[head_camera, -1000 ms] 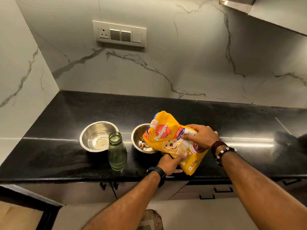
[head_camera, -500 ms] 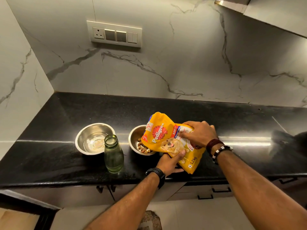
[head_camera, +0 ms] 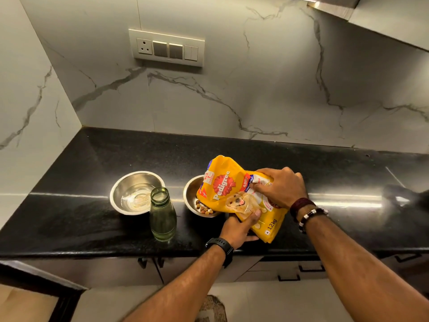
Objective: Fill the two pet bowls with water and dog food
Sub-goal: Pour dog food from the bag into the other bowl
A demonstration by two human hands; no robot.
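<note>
Your right hand point(head_camera: 282, 187) grips the upper side of the yellow dog food bag point(head_camera: 234, 196), fingers curled into the crumpled plastic, while your left hand point(head_camera: 239, 230) pinches its lower edge, thumb pressed on the printed dog. The bag lies tilted, its long axis running from the bottom corner near your left hand up and away to the left, with the mouth pointing over the food bowl point(head_camera: 192, 196) just beyond your left hand. Brown kibble point(head_camera: 204, 209) sits in that bowl. The bag reads "Pedigree", "ADULT" and "1.2 kg". Further left of your left hand stands an upright green glass bottle point(head_camera: 162, 217), uncapped, touching or just beside the water bowl point(head_camera: 135, 194), which holds clear water.
</note>
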